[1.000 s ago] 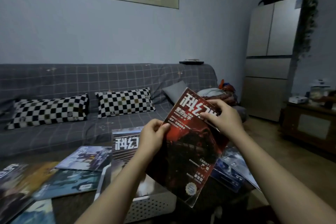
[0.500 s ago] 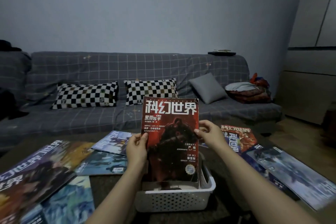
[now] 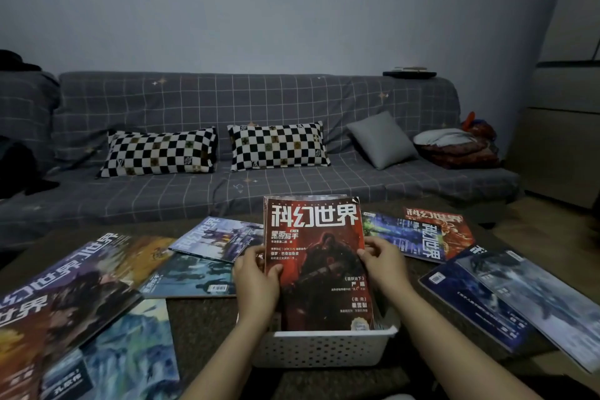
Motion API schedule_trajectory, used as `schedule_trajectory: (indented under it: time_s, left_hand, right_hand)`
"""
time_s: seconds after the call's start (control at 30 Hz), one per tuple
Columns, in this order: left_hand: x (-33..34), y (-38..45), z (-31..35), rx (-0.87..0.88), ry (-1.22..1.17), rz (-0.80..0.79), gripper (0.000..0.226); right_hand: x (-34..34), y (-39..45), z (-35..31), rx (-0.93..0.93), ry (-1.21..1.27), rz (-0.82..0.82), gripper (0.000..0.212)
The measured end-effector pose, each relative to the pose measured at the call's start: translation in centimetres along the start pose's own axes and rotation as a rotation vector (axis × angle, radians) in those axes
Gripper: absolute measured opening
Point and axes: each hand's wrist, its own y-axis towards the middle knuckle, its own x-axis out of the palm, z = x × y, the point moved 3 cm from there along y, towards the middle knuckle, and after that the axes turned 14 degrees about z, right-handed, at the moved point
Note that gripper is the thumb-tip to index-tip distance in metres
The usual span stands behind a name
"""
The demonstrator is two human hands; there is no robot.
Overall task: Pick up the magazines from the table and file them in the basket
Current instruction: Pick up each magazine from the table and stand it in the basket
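A red magazine (image 3: 316, 256) with white characters stands upright in the white perforated basket (image 3: 321, 349) near the table's front edge. Other magazine edges show just behind it in the basket. My left hand (image 3: 258, 286) grips its left edge, thumb on the cover. My right hand (image 3: 384, 265) holds its right edge. Several more magazines lie flat on the table: a dark one (image 3: 61, 289) and a blue painted one (image 3: 130, 351) at left, two bluish ones (image 3: 194, 273) behind my left hand, a red-orange one (image 3: 435, 230) and a dark blue one (image 3: 480, 299) at right.
The dark table (image 3: 201, 321) carries everything. Behind it runs a grey checked sofa (image 3: 227, 191) with two chequered pillows (image 3: 276, 146), a grey cushion (image 3: 380, 140) and bundled cloth at its right end. A pale cabinet (image 3: 565, 140) stands at far right.
The red magazine went from tilted in the air to upright, then sank lower into the basket. Both hands stayed on its edges. The view swung left and down.
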Motion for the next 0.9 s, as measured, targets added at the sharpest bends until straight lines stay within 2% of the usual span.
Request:
schedule_trajectory:
  time_s: [0.1,0.2,0.3,0.43,0.67,0.9]
  left_hand:
    - [0.1,-0.3,-0.1,-0.019,0.012,-0.005,0.041]
    - [0.2,-0.7,0.1,-0.020,0.022,-0.003,0.044]
    - [0.3,-1.7,1.1,0.040,0.015,0.007,0.045]
    - [1.0,-4.0,3.2,0.125,0.027,0.008,0.037]
    - [6.1,-9.7,7.5,0.199,-0.119,-0.228,0.015]
    - [14.1,-16.1,10.0,0.111,-0.146,-0.453,0.022]
  right_hand:
    - [0.2,-0.6,0.2,-0.083,-0.072,0.062,0.030]
    - [0.1,-0.8,0.7,-0.079,-0.026,0.057,0.033]
    - [-0.5,-0.8,1.2,-0.037,0.055,0.018,0.037]
    - [-2.0,-1.1,1.2,-0.069,0.130,0.013,0.034]
    - [-7.8,0.0,3.7,-0.134,0.078,0.080,0.026]
    - [-14.5,3.4,10.6,-0.032,-0.096,0.184,0.027]
